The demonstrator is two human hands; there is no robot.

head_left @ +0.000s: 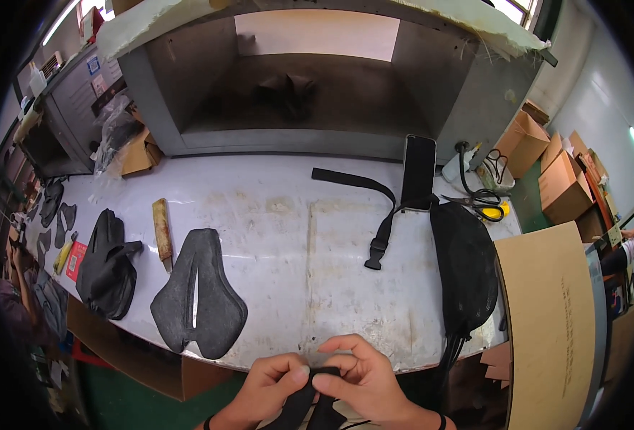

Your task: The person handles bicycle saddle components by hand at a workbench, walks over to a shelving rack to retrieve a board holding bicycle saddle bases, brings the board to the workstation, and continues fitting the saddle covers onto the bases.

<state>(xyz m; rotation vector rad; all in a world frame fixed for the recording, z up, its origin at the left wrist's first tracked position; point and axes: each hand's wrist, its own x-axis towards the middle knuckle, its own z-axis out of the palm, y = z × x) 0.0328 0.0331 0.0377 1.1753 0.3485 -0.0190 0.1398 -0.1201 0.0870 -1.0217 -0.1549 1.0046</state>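
Both hands pinch a small black fabric piece at the table's near edge.

The left hand (270, 383) and right hand (363, 383) grip the black fabric piece (310, 401) between thumbs and fingertips; it looks mid-handling, unfinished. Beyond lie a black saddle-shaped foam pad (198, 294), a buckled black webbing strap (374, 215) and a black mesh pouch (464, 265) on the worn white table (295, 244).

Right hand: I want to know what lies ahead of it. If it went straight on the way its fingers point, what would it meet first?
The right hand points left, so it would meet the left hand almost at once; both pinch the same black strap and already look in contact there.
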